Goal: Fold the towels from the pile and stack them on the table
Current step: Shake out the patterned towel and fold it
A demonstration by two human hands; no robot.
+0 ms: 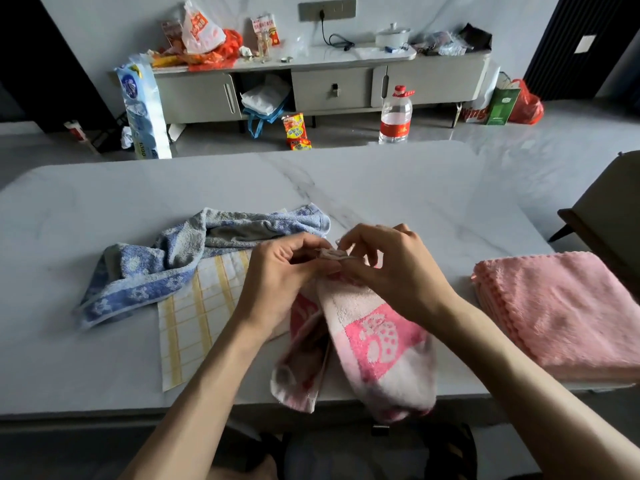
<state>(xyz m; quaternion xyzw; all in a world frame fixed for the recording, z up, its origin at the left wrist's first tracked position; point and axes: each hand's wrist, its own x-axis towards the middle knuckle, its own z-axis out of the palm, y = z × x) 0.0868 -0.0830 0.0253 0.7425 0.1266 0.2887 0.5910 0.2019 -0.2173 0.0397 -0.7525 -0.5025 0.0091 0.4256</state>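
Pink-and-white towel [374,337] sits centre-front on the surface [381,188], running lengthwise toward me, with its near end drooping over the front edge. Its far end is bunched up. My left hand [287,268] and right hand [388,268] both pinch it there, fingers curled round the fabric and the two hands close together. Can't tell whether the fingertips meet. Just left of it a yellow checked cloth [201,313] lies flat, partly under my left wrist. A crumpled blue towel [173,258] lies across that cloth's far end and trails off to the left. Well apart on the right, near the surface's edge, is a folded pink towel stack [561,313], edges roughly squared. A chair [609,209] stands past the right edge. On the floor beyond the surface are a water bottle [394,116] and a low cabinet [332,88] with clutter on top.
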